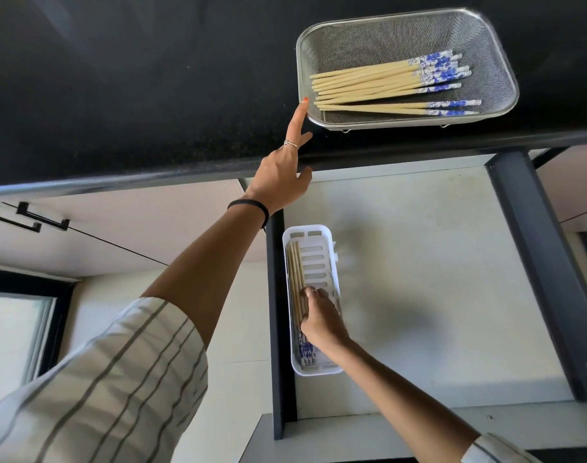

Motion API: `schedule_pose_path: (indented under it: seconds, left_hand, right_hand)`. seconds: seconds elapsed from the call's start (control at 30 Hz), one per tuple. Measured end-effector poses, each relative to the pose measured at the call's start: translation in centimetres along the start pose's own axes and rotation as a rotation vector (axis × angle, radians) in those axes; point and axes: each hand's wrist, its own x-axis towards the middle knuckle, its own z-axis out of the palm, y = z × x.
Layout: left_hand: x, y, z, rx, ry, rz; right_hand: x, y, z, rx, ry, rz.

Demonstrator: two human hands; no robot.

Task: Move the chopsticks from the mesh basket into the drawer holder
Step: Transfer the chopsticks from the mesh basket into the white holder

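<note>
A metal mesh basket [485, 35] sits on the black counter at the upper right. Several pale chopsticks [369, 83] with blue-and-white ends lie in it. My left hand [282, 172] reaches up over the counter edge, fingers spread, its forefinger tip touching the basket's left rim; it holds nothing. Below, a white slotted holder [318, 235] lies at the left of the open drawer. A few chopsticks [297, 272] lie along the holder's left side. My right hand [322, 320] rests inside the holder with fingers curled on those chopsticks.
The black counter [135, 95] spans the top, its edge overhanging the open drawer [435, 279], which has dark side rails. Cabinet fronts with black handles [28, 217] are at the left. A window [14, 332] shows at the lower left.
</note>
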Motion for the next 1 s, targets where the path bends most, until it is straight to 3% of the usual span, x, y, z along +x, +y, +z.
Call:
schedule_pose_path:
  seconds: [0.5, 0.73, 1.0]
  left_hand:
    - [-0.1, 0.4, -0.3, -0.013, -0.014, -0.004]
    - [-0.3, 0.5, -0.5, -0.013, -0.018, 0.001]
    - [-0.2, 0.6, -0.5, -0.020, -0.022, 0.007]
  right_hand:
    - [0.4, -0.5, -1.6, 0.183, -0.140, 0.175]
    - [-0.2, -1.1, -1.1, 0.125, -0.100, 0.244]
    - [-0.3, -0.8, -1.6, 0.188, -0.175, 0.269]
